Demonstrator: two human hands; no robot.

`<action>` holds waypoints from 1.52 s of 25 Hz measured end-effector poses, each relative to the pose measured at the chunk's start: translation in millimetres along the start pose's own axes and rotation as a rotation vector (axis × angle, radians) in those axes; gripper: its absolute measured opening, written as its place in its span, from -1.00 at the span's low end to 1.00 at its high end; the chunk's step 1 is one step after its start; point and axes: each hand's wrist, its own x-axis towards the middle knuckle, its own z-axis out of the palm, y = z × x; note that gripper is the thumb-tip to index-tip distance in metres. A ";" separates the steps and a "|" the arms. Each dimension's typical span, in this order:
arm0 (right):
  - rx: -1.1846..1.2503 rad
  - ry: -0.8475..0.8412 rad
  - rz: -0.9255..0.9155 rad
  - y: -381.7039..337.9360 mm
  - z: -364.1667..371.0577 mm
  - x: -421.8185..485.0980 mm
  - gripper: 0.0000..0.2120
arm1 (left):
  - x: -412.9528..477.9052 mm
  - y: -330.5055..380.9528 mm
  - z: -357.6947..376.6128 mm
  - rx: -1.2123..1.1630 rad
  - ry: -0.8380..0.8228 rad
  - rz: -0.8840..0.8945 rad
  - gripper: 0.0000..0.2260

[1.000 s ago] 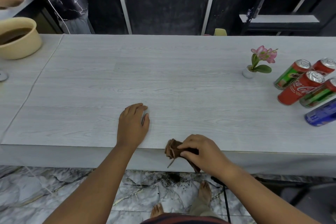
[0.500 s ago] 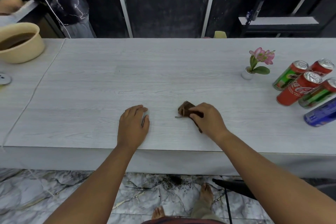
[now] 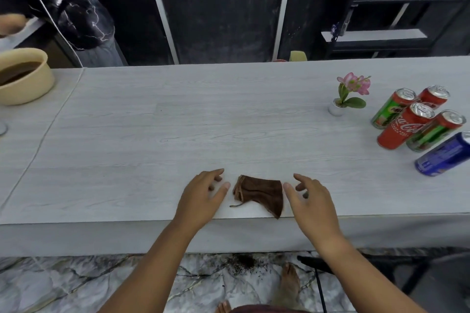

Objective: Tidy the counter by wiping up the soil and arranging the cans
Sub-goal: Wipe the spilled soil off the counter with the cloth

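A folded brown cloth (image 3: 262, 194) lies on the grey wood-grain counter (image 3: 203, 122) close to its front edge. My left hand (image 3: 203, 194) rests just left of the cloth, fingers apart, holding nothing. My right hand (image 3: 309, 201) hovers just right of it, fingers spread and empty. Several cans stand grouped at the right end: a red cola can (image 3: 404, 126), two green-and-red cans (image 3: 389, 108) (image 3: 436, 131), another red can (image 3: 433, 96) and a blue can (image 3: 443, 155). Dark soil (image 3: 243, 262) lies scattered on the marble floor below the counter edge.
A small potted pink flower (image 3: 349, 95) stands left of the cans. A cream bowl holding soil (image 3: 23, 76) sits at the far left. A person in a dark patterned garment (image 3: 68, 12) stands behind the counter's left end. Black shelving (image 3: 396, 18) is at the back right.
My right hand carried the cloth from below the counter edge onto the counter, then let it go; it now lies flat between my two hands. My left hand has lifted slightly.
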 end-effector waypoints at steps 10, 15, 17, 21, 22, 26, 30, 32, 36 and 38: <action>0.176 -0.092 0.189 -21.9 26.7 15.5 -0.85 | 19.1 54.0 25.6 0.043 -0.126 -0.115 -0.84; 0.697 -0.103 0.253 -7.8 11.8 16.1 -0.85 | 24.6 55.3 22.9 -0.447 -0.174 -0.191 -0.89; 0.823 -0.123 0.271 0.6 3.0 13.6 -0.77 | 25.5 60.2 23.3 -0.621 -0.176 -0.231 -0.87; 0.837 -0.074 0.316 22.5 -20.8 8.8 -0.86 | 28.6 81.0 40.8 -0.860 -0.341 -0.259 -0.73; 0.851 -0.037 0.336 28.6 -29.4 6.3 -0.88 | 29.2 88.6 48.1 -0.876 -0.398 -0.246 -0.70; 0.828 0.100 0.380 60.9 -68.1 -14.4 -0.91 | 28.5 128.7 88.0 -0.832 -0.516 -0.198 -0.83; 0.841 0.279 0.443 111.1 -109.6 -56.2 -0.76 | 13.1 186.1 145.4 -0.766 -0.658 -0.169 -0.88; 0.850 0.384 0.477 133.4 -130.1 -79.5 -0.72 | 1.8 214.5 174.6 -0.694 -0.726 -0.112 -0.86; 0.933 0.579 0.561 175.6 -165.1 -128.3 -0.80 | -25.8 265.8 230.7 -0.592 -0.868 0.027 -0.84; 0.931 0.685 0.596 196.0 -177.7 -153.5 -0.85 | -43.4 289.9 259.8 -0.519 -0.939 0.086 -0.82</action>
